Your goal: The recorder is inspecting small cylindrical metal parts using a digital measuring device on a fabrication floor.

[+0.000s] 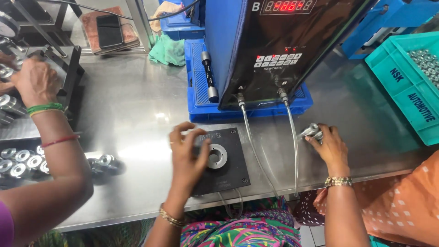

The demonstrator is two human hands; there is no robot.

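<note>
My left hand (186, 153) hovers over the left side of a black square fixture plate (228, 171), fingers spread and empty, next to the round metal socket (216, 156) in the plate's middle. My right hand (329, 145) rests on the steel table (137, 110) at the right, closed around a small shiny metal part (310, 131). Two clear tubes (251, 142) run from the black control box (283, 50) down toward the table's front edge, between my hands.
A co-worker's arm (50, 151) reaches in from the left toward a black rack (68, 68). Several shiny metal rings (23, 160) lie at the left. A teal crate (402, 82) with metal parts stands at the right. A blue tray (201, 91) holds the control box; a green cloth (167, 50) lies behind.
</note>
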